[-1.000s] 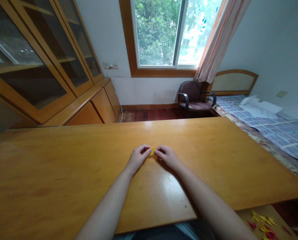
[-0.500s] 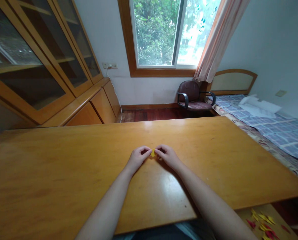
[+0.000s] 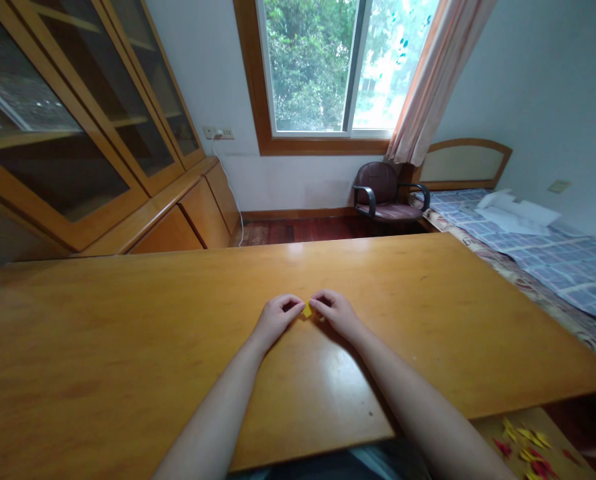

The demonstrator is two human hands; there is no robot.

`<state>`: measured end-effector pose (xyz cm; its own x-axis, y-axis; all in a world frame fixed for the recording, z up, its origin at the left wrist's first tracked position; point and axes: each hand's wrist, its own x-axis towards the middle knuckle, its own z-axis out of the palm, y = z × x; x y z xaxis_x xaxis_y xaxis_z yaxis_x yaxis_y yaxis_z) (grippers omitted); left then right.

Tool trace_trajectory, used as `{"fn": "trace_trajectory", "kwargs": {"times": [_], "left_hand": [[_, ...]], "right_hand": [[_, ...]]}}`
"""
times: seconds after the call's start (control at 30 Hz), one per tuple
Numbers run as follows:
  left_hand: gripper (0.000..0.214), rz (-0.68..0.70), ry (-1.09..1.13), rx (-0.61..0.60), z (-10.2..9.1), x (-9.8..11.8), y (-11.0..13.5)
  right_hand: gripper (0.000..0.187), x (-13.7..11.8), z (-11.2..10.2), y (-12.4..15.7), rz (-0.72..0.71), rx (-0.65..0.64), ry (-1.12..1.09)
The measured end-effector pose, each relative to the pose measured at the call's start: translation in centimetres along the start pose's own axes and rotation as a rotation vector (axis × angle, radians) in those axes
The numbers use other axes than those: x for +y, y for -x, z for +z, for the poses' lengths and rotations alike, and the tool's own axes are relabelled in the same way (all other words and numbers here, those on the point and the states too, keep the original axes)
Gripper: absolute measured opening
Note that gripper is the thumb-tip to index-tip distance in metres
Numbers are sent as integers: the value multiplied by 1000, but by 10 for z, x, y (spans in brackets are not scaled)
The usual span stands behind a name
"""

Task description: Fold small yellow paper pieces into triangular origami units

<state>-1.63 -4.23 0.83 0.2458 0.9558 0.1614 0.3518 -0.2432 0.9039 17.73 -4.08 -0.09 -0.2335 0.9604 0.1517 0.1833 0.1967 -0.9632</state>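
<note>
Between my two hands, just above the middle of the table point(image 3: 128, 333), is a small yellow piece of paper point(image 3: 307, 309) that looks folded. My left hand point(image 3: 278, 317) pinches its left side between thumb and forefinger. From the right, my right hand point(image 3: 334, 310) pinches the opposite side with its fingertips. Most of the paper is hidden by the fingers, so its full shape cannot be made out. Both forearms rest low over the tabletop.
Several red and yellow folded pieces point(image 3: 531, 450) lie on a lower board point(image 3: 561, 433) at the bottom right, below the table edge. A brown armchair point(image 3: 385, 193) and a bed point(image 3: 553, 260) stand beyond. Glass-fronted cabinets point(image 3: 143, 160) line the left.
Slightly more of the yellow paper shows between the fingertips now. Both hands keep nearly the same place and pinch.
</note>
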Motion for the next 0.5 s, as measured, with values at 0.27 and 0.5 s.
{"fn": "trace_trajectory", "kwargs": {"times": [0.27, 0.5], "left_hand": [[24, -11, 11, 22, 0, -1, 0], [22, -16, -1, 33, 0, 1, 0]], "right_hand": [[25, -1, 1, 0, -8, 37, 9], [23, -2, 1, 1, -13, 50, 22]]}}
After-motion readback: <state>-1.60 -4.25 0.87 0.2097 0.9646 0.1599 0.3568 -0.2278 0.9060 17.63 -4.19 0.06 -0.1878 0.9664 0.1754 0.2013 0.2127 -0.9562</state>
